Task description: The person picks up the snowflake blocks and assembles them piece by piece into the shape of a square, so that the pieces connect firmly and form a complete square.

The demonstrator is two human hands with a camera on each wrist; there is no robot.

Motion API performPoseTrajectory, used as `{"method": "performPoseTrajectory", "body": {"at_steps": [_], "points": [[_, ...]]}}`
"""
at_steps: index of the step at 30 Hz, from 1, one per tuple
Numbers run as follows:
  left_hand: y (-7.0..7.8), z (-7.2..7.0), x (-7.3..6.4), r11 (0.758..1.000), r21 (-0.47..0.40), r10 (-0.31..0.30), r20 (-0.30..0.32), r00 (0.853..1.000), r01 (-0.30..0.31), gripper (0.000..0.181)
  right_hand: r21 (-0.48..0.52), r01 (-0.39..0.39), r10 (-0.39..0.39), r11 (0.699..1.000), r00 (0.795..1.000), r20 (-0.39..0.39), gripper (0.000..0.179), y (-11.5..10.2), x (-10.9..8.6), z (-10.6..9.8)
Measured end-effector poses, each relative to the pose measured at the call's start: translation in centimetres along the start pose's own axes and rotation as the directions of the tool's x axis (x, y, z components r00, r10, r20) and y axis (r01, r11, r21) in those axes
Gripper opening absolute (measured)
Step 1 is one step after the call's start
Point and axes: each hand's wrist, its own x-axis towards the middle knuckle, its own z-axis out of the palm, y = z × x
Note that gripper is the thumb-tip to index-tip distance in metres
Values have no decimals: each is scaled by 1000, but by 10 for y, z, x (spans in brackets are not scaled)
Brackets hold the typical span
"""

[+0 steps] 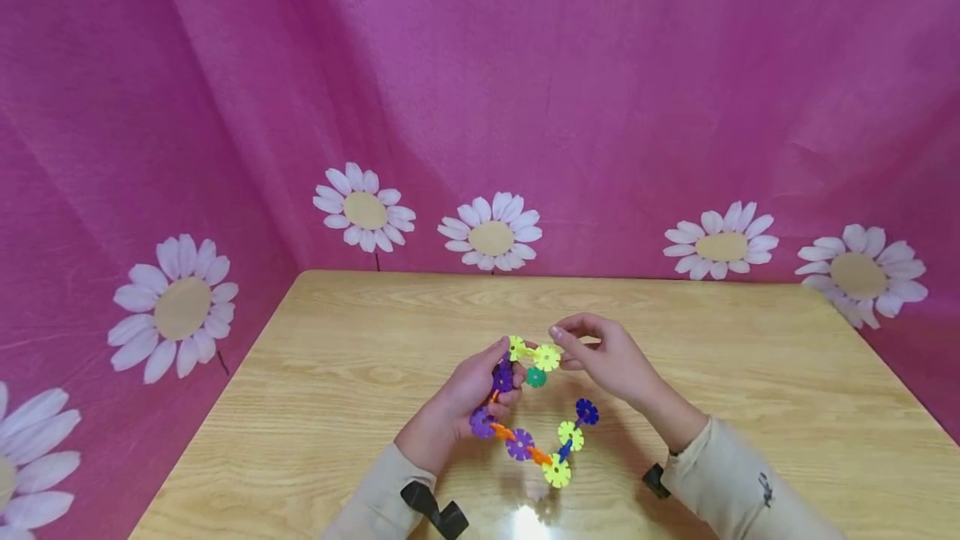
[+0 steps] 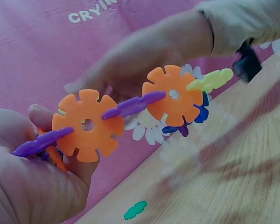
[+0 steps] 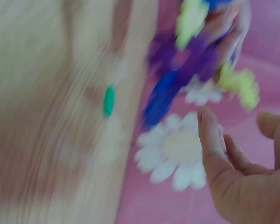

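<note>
A chain of interlocking snowflake discs (image 1: 519, 444) in purple, orange, yellow and blue curves above the table. My left hand (image 1: 468, 386) grips it near one end, its fingers around the purple and orange pieces. Two yellow discs (image 1: 547, 357) stick out past the left fingertips. Close to the outer yellow disc is my right hand (image 1: 611, 357); in the right wrist view its thumb and fingers are apart with nothing between them. The left wrist view shows an orange disc (image 2: 93, 144) close up. The chain's other end, a dark blue disc (image 1: 587, 412), hangs free.
A single green disc (image 1: 536, 377) lies on the wooden table (image 1: 360, 357) beneath the hands. Pink cloth (image 1: 600, 107) printed with white daisies stands behind and beside the table. Black straps (image 1: 435, 511) hang at the wrists.
</note>
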Motion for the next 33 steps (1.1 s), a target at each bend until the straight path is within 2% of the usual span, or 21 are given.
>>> {"method": "performPoseTrajectory", "body": {"at_steps": [2,4,8,12,16,18,21,23,27,30,33], "points": [[2,-1,-1,1000,-6,-3,4,1000,3,50,-65,-26,27,998,999,18,40,9,12,-6],[2,-1,-1,1000,-15,-6,5,1000,6,49,-187,-3,17,982,997,74,29,18,24,-8],[4,0,-3,1000,-28,5,5,1000,-5,41,-411,114,-18,904,973,231,14,30,41,-3],[4,1,-3,1000,-22,2,15,1000,-2,45,-514,206,-37,833,947,319,23,32,48,7],[4,1,-2,1000,2,4,16,1000,-4,48,-548,211,-33,809,948,316,29,30,48,14],[4,0,-1,1000,9,10,13,1000,-10,47,-550,190,-13,814,951,309,29,29,49,16],[4,-1,0,1000,10,20,9,1000,-20,45,-567,161,13,808,957,290,39,28,49,17],[4,-1,0,999,15,28,8,1000,-28,45,-562,138,24,816,962,271,39,29,48,17],[3,-1,1,1000,14,25,-2,1000,-25,48,-481,83,14,873,981,195,26,31,42,15],[2,-2,1,999,7,34,-20,999,-34,49,-355,42,8,934,990,138,16,29,32,9],[3,-3,2,999,0,53,-57,997,-53,48,-225,21,-2,974,996,85,12,25,21,0]]}}
